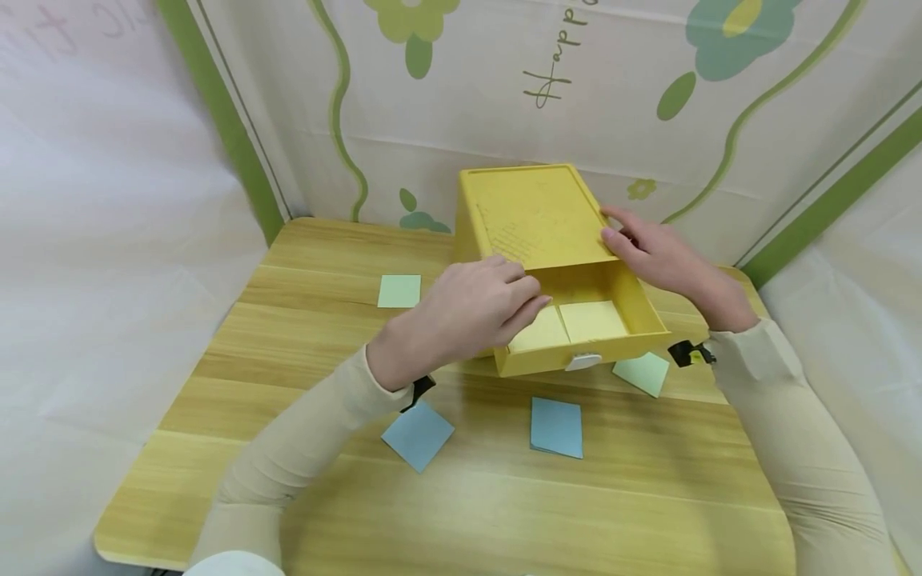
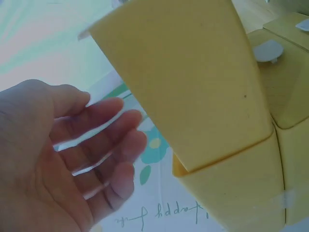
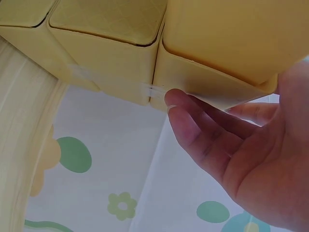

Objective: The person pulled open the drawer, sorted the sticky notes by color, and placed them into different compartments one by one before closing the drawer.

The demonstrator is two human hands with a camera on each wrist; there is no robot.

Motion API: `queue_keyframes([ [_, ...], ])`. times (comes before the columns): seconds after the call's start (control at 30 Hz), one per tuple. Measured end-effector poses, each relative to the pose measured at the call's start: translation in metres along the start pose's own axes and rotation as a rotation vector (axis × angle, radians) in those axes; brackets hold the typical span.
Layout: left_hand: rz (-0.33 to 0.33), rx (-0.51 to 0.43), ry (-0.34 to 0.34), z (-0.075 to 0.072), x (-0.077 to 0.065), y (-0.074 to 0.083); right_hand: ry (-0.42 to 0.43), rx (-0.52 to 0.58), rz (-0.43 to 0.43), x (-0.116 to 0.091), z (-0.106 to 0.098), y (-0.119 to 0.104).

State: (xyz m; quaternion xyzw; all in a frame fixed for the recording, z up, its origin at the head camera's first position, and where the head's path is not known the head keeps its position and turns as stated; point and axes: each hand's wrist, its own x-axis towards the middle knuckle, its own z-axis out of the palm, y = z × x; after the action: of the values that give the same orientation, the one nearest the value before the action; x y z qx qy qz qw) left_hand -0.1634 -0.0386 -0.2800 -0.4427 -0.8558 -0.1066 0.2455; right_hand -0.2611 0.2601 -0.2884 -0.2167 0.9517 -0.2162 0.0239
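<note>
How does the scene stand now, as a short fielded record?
Yellow cabinet: on table
Top drawer: open
Inside drawer: two pale yellow notes, side by side
Left hand: holding nothing, beside drawer's left side
Right hand: touching cabinet's top right edge
Blue notes: two, on table before cabinet
Green notes: one left of cabinet, another partly hidden by drawer

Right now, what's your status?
Left hand empty beside drawer; right hand touching cabinet. Drawer open, yellow notes inside. Blue notes on table in front.
</note>
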Motion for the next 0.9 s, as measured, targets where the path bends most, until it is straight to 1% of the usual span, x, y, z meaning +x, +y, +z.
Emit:
queue_keyframes([
  [0.13, 0.113, -0.079, 0.052, 0.000, -0.005, 0.008, 0.003, -0.008, 0.001, 0.000, 0.000, -0.001],
  [0.2, 0.145, -0.113, 0.068, 0.000, -0.008, 0.013, 0.004, -0.012, 0.001, -0.001, 0.000, -0.002],
  [0.3, 0.165, -0.131, 0.089, 0.002, -0.013, 0.021, 0.000, -0.015, 0.001, -0.001, -0.001, -0.002],
  [0.33, 0.166, -0.129, 0.086, 0.002, -0.015, 0.025, 0.000, -0.017, 0.000, -0.001, -0.001, -0.002],
  [0.43, 0.167, -0.089, 0.102, 0.005, -0.020, 0.039, 0.002, -0.021, -0.005, -0.001, -0.001, -0.001],
  [0.57, 0.120, -0.027, 0.144, 0.011, -0.025, 0.057, 0.005, -0.021, -0.011, -0.001, -0.002, -0.002],
  [0.63, 0.080, -0.008, 0.142, 0.014, -0.026, 0.064, 0.002, -0.019, -0.013, -0.002, -0.003, -0.002],
  [0.67, 0.061, 0.002, 0.131, 0.016, -0.027, 0.068, 0.000, -0.016, -0.014, -0.002, -0.003, -0.003],
  [0.83, -0.019, 0.062, 0.032, 0.025, -0.028, 0.082, -0.007, -0.023, -0.018, -0.002, -0.003, -0.003],
  [0.9, -0.044, 0.091, 0.011, 0.029, -0.029, 0.085, -0.008, -0.029, -0.021, -0.001, -0.003, -0.003],
])
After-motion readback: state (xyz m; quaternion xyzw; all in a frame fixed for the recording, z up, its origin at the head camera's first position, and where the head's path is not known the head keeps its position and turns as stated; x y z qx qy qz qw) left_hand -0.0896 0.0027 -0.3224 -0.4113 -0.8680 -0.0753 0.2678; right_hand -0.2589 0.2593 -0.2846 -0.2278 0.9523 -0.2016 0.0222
